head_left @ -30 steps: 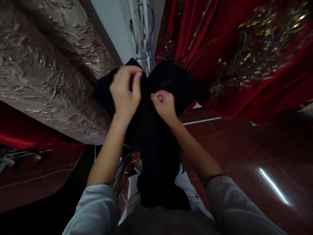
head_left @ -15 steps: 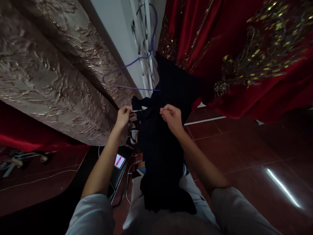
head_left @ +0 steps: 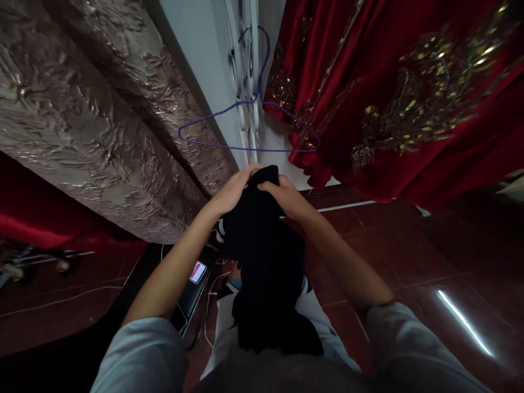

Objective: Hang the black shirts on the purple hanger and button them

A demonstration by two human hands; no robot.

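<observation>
A black garment [head_left: 266, 256] hangs from my two hands down over my lap; its exact kind cannot be made out. My left hand [head_left: 236, 188] is closed on its upper left edge, the fingertips blurred and partly hidden. On the upper right edge my right hand [head_left: 284, 194] grips the cloth, thumb in front and fingers behind. Just beyond my hands, a purple wire hanger [head_left: 249, 148] hangs bare, with no cloth on its shoulders or bar.
White metal bars [head_left: 245, 71] hold the hanger's hook. A beige textured cloth [head_left: 102, 136] hangs at left, a red sequined cloth [head_left: 393, 82] at right. At lower left, a lit phone [head_left: 197, 272] lies on a dark surface near a white cable [head_left: 207, 316]. The floor has red tiles [head_left: 393, 256].
The garment's upper part has come off the hanger's right shoulder and is now gathered lower between my hands. My hands have drawn closer together. The whole hanger now shows.
</observation>
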